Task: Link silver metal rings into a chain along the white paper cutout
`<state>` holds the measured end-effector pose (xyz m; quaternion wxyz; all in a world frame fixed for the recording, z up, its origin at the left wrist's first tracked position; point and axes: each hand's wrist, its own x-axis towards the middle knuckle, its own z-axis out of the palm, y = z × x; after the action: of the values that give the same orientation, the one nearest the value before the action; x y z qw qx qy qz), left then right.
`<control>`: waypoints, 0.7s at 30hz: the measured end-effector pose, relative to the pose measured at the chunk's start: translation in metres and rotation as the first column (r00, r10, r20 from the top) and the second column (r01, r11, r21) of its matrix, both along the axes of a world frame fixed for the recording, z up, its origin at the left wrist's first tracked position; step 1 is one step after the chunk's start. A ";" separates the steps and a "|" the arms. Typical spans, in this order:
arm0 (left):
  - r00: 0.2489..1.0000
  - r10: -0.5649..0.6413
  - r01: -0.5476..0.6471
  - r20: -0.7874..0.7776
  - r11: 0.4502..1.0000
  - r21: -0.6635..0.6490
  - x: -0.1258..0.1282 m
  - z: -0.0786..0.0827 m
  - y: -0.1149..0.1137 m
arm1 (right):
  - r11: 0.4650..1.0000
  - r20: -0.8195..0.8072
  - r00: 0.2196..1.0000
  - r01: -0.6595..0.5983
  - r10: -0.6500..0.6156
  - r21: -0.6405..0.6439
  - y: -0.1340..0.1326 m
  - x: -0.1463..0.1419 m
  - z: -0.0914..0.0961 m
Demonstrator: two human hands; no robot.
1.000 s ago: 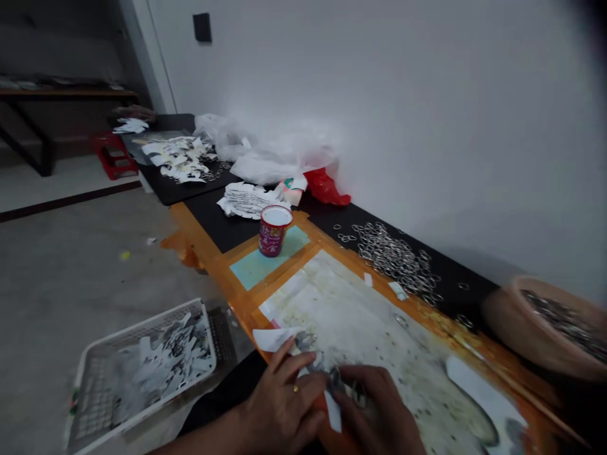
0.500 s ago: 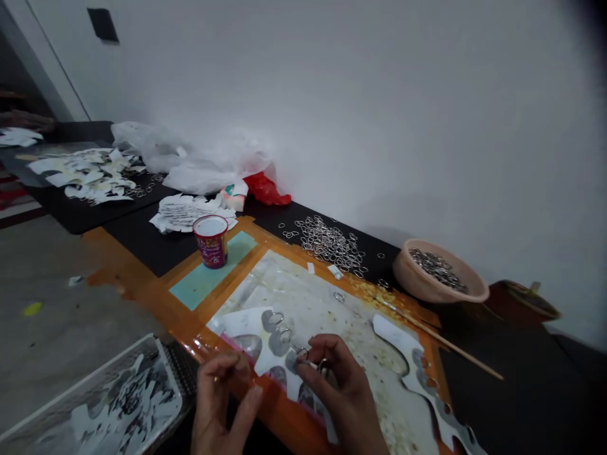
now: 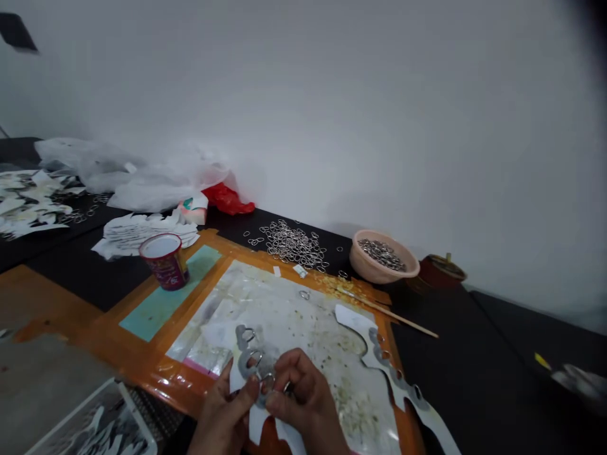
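My left hand (image 3: 224, 412) and my right hand (image 3: 306, 401) meet at the near edge of the orange board (image 3: 142, 354). Both are pinched on a grey-and-white cut-out strip (image 3: 251, 357) that carries metal rings. The right fingers curl over a ring at the strip's lower end; the left thumb and forefinger press the strip from the left. A second cut-out strip with rings (image 3: 393, 373) lies to the right on the stained white mat (image 3: 303, 316).
A red cup (image 3: 164, 260) stands on a teal patch. Loose metal rings (image 3: 291, 243) are heaped on the black table near a tan bowl of rings (image 3: 383, 256). A wooden stick (image 3: 389, 311), paper stacks (image 3: 142, 230), plastic bags (image 3: 142, 180) and a white basket (image 3: 95, 430) are about.
The camera has swung right. My hands moved together from apart and now both pinch the ringed strip, which lies nearer the board's front edge.
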<state>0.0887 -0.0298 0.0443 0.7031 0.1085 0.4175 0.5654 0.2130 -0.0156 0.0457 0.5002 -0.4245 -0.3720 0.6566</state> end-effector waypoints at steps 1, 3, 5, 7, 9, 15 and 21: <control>1.000 0.012 -0.012 0.012 1.000 -0.011 0.002 -0.001 0.000 | 1.000 0.004 1.000 -0.001 0.002 -0.010 0.001 0.003 -0.003; 0.998 0.059 -0.059 0.027 0.998 -0.016 0.005 -0.004 0.000 | 1.000 0.018 1.000 0.001 0.000 -0.013 0.003 0.006 -0.008; 0.997 0.076 -0.076 0.010 0.997 -0.013 0.005 -0.005 0.000 | 1.000 0.031 1.000 -0.002 0.002 -0.003 0.003 0.008 -0.010; 0.998 0.060 -0.061 -0.036 0.998 -0.021 0.004 -0.004 0.002 | 1.000 0.032 0.999 -0.022 0.022 0.017 0.001 0.006 -0.010; 0.996 0.054 -0.056 -0.074 0.998 -0.035 0.001 -0.001 0.003 | 0.997 0.019 0.997 -0.077 0.077 0.021 -0.002 0.003 -0.010; 0.982 0.084 -0.101 -0.172 0.990 -0.095 -0.008 0.000 0.001 | 0.989 0.106 0.988 -0.119 0.109 0.091 -0.008 -0.002 -0.015; 0.990 -0.017 -0.006 -0.137 0.986 -0.168 -0.004 -0.004 -0.006 | 0.998 0.071 0.995 -0.068 0.067 0.009 -0.009 -0.002 -0.029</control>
<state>0.0842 -0.0360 0.0404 0.6808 0.0887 0.5108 0.5174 0.2107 -0.0250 0.0171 0.4668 -0.4315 -0.4074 0.6557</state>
